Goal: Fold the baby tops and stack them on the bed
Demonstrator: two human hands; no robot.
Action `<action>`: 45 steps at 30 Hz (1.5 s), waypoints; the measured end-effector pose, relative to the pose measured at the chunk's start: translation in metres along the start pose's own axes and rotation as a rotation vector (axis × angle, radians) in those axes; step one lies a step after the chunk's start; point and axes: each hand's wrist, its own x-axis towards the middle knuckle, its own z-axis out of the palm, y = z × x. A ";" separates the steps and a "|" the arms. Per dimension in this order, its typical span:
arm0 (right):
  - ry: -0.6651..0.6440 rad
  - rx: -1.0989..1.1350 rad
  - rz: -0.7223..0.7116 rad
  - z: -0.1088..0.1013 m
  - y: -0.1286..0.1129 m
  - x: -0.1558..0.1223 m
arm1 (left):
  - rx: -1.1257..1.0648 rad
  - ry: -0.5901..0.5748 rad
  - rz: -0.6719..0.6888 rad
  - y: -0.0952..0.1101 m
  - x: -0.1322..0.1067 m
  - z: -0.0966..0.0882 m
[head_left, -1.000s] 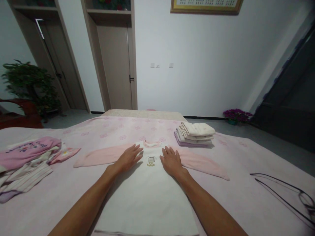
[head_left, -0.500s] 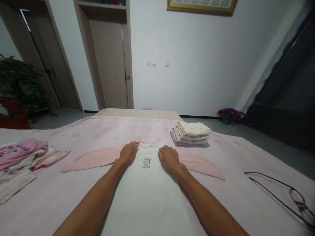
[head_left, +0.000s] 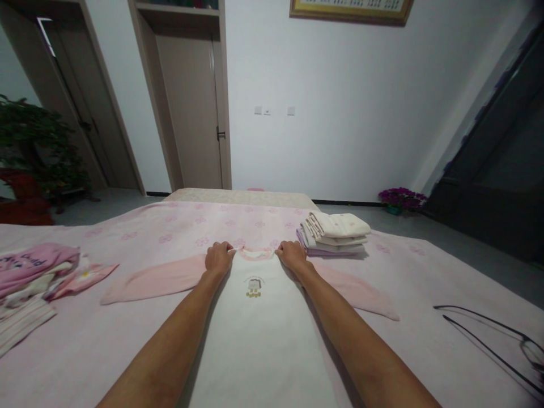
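Note:
A white long-sleeved shirt (head_left: 259,334) with pink sleeves and a pink collar lies flat, front side up, its neckline away from me. A small printed figure decorates its chest. My left hand (head_left: 219,258) is closed on the left shoulder, pinching the cloth beside the collar. On the other side of the collar, my right hand (head_left: 291,255) pinches the right shoulder with curled fingers. Both sleeves stretch outward flat, beyond my wrists.
Pink flowered cloth (head_left: 140,334) covers the surface under the shirt. A stack of folded clothes (head_left: 338,232) sits just beyond my right hand. Loose clothes (head_left: 38,277) are heaped at the left. Black-framed glasses (head_left: 488,334) lie at the right.
My hands have gone from resting on the upper shirt to pinching its shoulders at either side of the collar. The right hand has moved slightly away from me.

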 end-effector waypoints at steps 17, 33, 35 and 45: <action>0.117 -0.043 -0.042 0.006 -0.010 -0.021 | 0.098 0.078 0.395 0.016 -0.025 -0.002; 0.042 -0.026 -0.434 0.008 -0.030 -0.106 | 0.117 -0.037 0.626 -0.002 -0.097 -0.033; -0.018 0.019 -0.519 0.009 -0.036 -0.124 | 0.062 -0.116 0.719 -0.004 -0.121 -0.038; -0.226 0.143 -0.683 -0.017 -0.030 -0.206 | 0.089 -0.267 0.746 -0.033 -0.179 -0.068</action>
